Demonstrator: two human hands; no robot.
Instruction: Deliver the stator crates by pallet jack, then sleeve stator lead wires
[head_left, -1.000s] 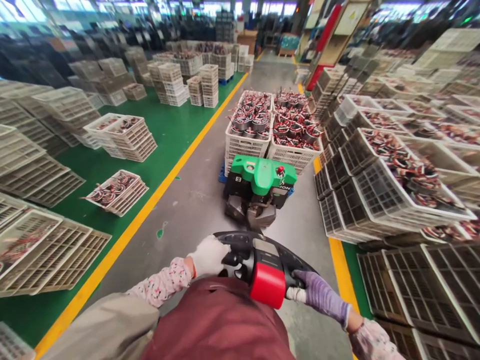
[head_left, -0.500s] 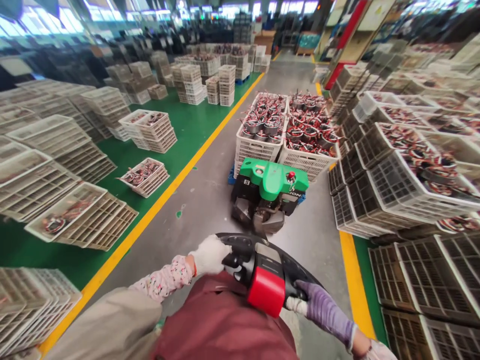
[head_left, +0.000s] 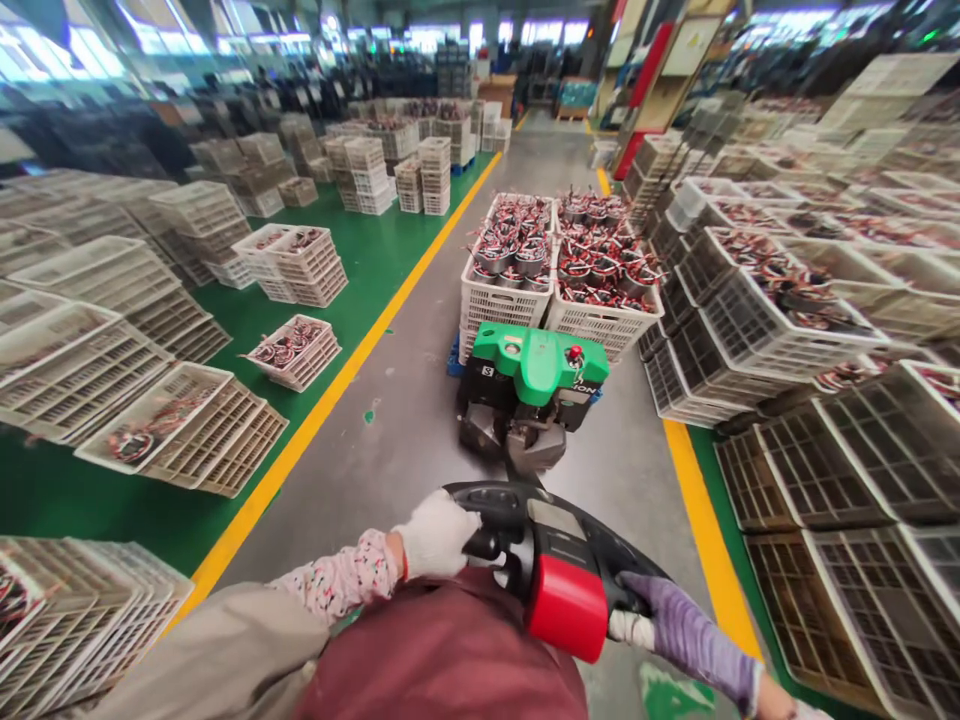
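Observation:
My left hand [head_left: 439, 535], in a white glove, is closed around the left grip of a black pallet jack handle [head_left: 551, 520] with a red end block. On the handle's right grip my right hand [head_left: 652, 612] is closed, wearing a purple and white glove. The fingers of both hands are partly hidden by the handle. Ahead stands the green and black body of the pallet jack [head_left: 534, 370]. In front of it, white plastic crates [head_left: 506, 300] hold many round metal parts with red, black and white wires; a blue pallet edge [head_left: 454, 355] shows beneath.
Grey floor [head_left: 397, 400] runs ahead between yellow lines [head_left: 375, 330]. Stacked white crates line both sides, close by on the right [head_left: 817, 470]. A low crate with wired parts [head_left: 296, 355] stands on the green floor at left. A red and cream column [head_left: 645, 90] rises ahead right.
The handle and both hands now appear slightly lower and further right in view. The pallet jack body and loaded crates sit a little further left. Both hands keep their hold.

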